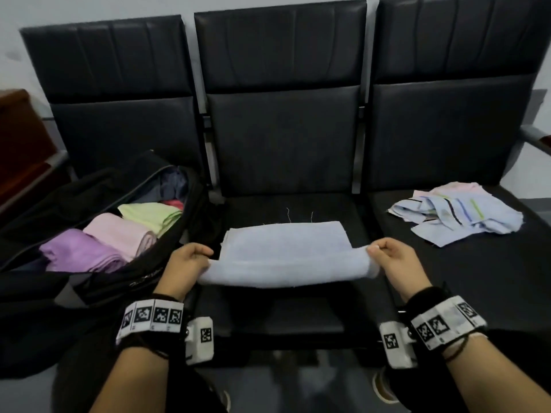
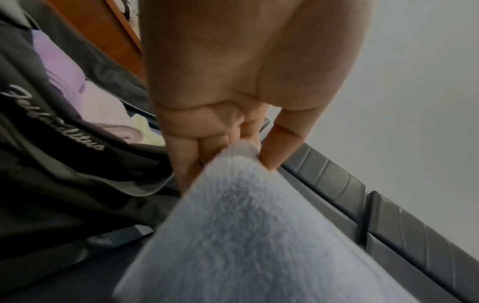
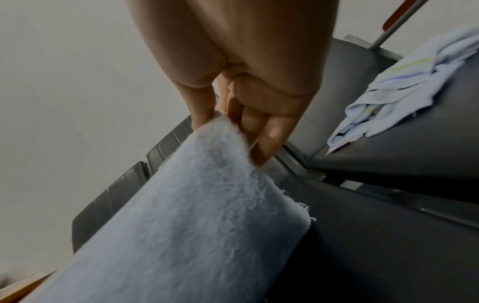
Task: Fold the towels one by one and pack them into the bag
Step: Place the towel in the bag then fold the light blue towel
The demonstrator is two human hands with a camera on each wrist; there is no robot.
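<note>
Blue towel (image 1: 284,248) on centre seat, near edge pinched by left hand (image 1: 186,263) & right hand (image 1: 395,259). Edge to be carried level toward 12 o'clock, corners matched. Bag (image 1: 143,278) at 9 o'clock.

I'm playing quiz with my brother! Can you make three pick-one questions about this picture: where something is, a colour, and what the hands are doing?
1. Where is the bag?
A. left seat
B. middle seat
C. floor

2. What colour is the towel being folded?
A. green
B. light blue
C. red

3. What are the hands doing?
A. resting open
B. pinching the towel's corners
C. zipping the bag

Answers:
1 A, the bag sits left of the towel.
2 B, pale blue cloth.
3 B, the left hand and right hand each pinch a near corner.
</note>
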